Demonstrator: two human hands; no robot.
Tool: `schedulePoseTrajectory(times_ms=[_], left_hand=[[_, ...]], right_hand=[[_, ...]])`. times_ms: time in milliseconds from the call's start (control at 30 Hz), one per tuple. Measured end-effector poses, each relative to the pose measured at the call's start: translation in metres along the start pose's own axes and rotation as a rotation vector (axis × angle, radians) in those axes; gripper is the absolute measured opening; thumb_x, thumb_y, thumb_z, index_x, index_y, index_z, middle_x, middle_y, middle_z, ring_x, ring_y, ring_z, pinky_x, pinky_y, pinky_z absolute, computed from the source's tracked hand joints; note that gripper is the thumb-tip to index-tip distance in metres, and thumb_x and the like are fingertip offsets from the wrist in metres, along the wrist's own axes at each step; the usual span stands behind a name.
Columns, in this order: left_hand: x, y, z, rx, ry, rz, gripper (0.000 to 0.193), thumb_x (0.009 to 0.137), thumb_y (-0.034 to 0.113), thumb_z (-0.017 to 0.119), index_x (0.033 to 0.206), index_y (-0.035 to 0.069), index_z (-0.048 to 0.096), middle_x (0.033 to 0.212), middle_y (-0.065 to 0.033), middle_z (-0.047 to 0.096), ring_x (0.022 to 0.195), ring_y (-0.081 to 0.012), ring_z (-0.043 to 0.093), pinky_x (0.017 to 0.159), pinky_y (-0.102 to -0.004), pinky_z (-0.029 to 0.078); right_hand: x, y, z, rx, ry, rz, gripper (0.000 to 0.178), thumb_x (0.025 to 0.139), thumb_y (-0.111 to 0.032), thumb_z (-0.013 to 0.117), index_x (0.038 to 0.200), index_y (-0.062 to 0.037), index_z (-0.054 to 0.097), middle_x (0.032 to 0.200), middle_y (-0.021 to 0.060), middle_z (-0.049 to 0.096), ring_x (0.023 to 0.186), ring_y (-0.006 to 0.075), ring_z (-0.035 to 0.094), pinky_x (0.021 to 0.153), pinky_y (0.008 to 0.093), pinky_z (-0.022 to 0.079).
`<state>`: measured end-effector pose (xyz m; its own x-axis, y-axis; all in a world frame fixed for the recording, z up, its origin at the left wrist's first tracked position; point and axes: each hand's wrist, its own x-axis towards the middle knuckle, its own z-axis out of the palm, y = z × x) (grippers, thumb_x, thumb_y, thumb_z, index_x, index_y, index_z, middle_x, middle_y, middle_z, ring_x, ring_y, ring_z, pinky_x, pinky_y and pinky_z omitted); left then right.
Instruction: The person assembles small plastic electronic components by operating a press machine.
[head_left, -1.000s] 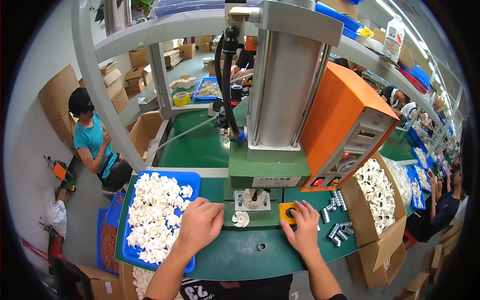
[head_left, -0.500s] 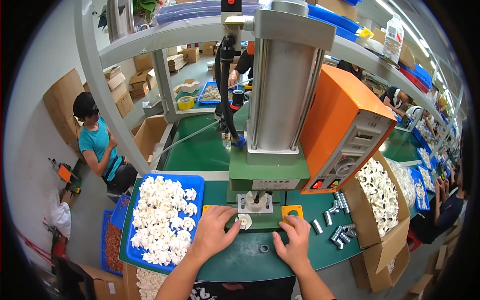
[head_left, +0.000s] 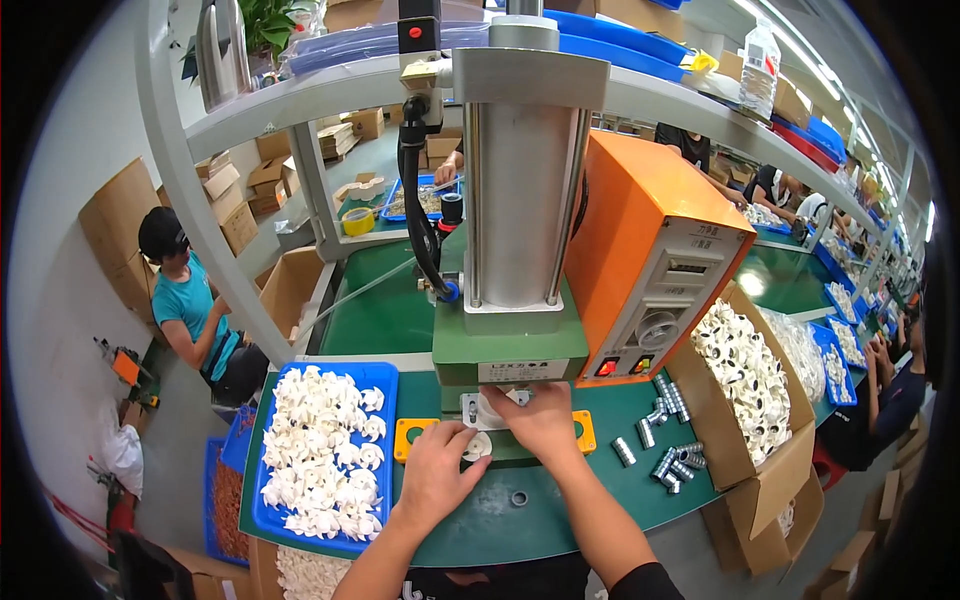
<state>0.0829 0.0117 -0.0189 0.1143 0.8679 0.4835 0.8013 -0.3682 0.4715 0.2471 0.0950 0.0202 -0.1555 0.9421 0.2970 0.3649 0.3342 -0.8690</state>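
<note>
A bench press with a silver cylinder (head_left: 520,200) and green head (head_left: 508,368) stands before me. My right hand (head_left: 545,425) reaches under the head, its fingers closed round a white plastic piece (head_left: 496,406) on the metal fixture plate (head_left: 470,408). Just in front, my left hand (head_left: 437,478) holds a small white finned wheel (head_left: 478,447) between thumb and index finger. Yellow button boxes flank the press, the left one (head_left: 408,436) and the right one (head_left: 586,432). A small grey metal ring (head_left: 519,498) lies on the green table near my hands. My right fingertips are partly hidden.
Left is a blue tray (head_left: 387,480) heaped with white finned wheels. An orange control box (head_left: 640,230) stands right of the press, with several metal ring stacks (head_left: 678,465) nearby. A cardboard box (head_left: 700,430) of white parts sits farther right. A person in teal (head_left: 190,310) sits left.
My right hand has left the right button box and moved to the white piece under the press. The left thumb and finger have closed on the wheel. The view has shifted slightly.
</note>
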Motion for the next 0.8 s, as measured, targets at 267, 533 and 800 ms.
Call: schedulePoseTrajectory(times_ms=[267,533,800], left_hand=[[0.006,0.000,-0.007,-0.138,0.144,0.028,0.037,0.077,0.020,0.087,0.107,0.001,0.074,0.111,-0.0138,0.070,0.099,-0.0349,0.067,0.088,-0.0437,0.053],[0.053,0.000,0.011,-0.113,0.213,0.097,0.032,0.078,0.021,0.086,0.103,0.003,0.076,0.110,-0.0125,0.072,0.100,-0.0351,0.067,0.087,-0.0450,0.053],[0.056,-0.006,0.023,-0.153,0.235,0.088,0.021,0.081,0.017,0.083,0.098,0.006,0.077,0.100,-0.0112,0.075,0.096,-0.0352,0.068,0.086,-0.0445,0.056]], right_hand=[[-0.042,0.044,-0.104,-0.403,0.262,-0.245,0.039,0.074,-0.015,0.087,0.108,0.0001,0.074,0.105,0.0178,0.073,0.099,0.0291,0.073,0.086,0.0389,0.058],[-0.090,0.095,-0.253,-0.931,0.816,-0.124,0.061,0.086,-0.018,0.081,0.138,0.0002,0.056,0.155,0.0236,0.044,0.144,0.0444,0.039,0.120,0.0545,0.029],[-0.155,0.057,-0.057,-0.277,-0.146,-0.265,0.054,0.076,-0.020,0.089,0.121,0.0004,0.067,0.116,0.0174,0.067,0.108,0.0369,0.063,0.093,0.0427,0.054]])
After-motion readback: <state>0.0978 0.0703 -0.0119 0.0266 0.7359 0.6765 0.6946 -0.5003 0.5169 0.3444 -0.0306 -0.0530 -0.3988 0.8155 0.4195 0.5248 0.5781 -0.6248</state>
